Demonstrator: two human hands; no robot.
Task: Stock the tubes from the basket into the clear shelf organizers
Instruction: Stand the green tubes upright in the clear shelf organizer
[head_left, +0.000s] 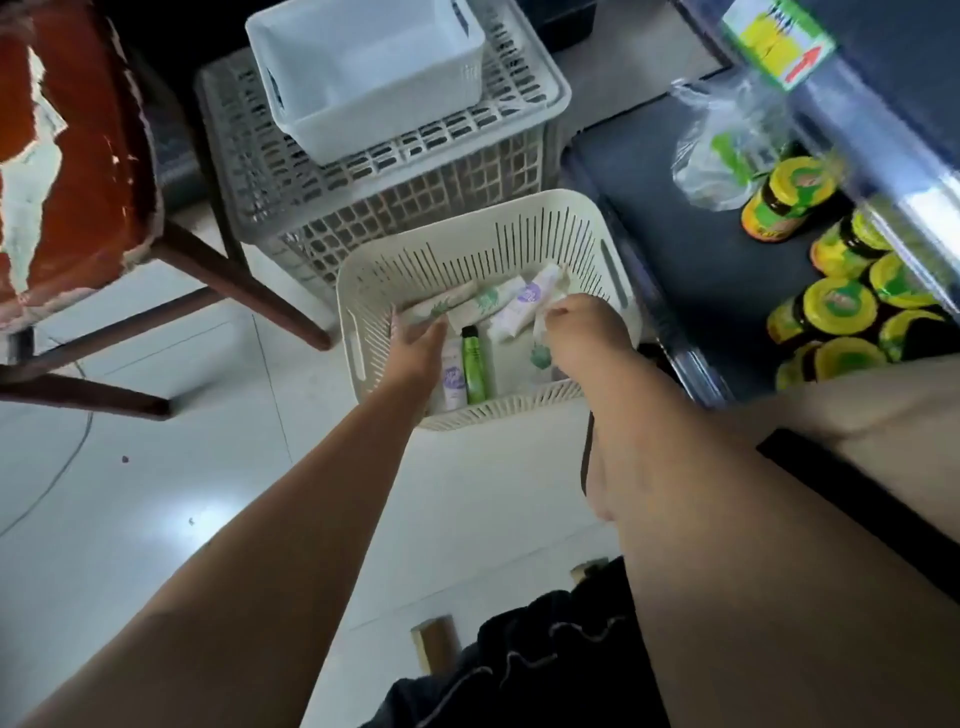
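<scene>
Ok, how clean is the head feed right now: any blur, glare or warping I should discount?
Head view: motion blur smears the jars and clear shelf edge at right, with glare streaks there; the basket and green tube are soft but readable; fingertips of the left hand and right hand are smeared; wide-angle lens bends the frame edges.

Both bare arms are stretched forward and down into the basket (467, 244). The left hand (418, 345) is held over the basket's left half, back upward and wrist straight, with its fingers bent down toward the bottom. Whether anything is gripped there cannot be told through the blur. The right hand (579, 325) is held just inside the basket's right wall, knuckles up and fingers curled, and a white tube (539, 345) is pinched at their tips. The forearms are kept apart.
</scene>
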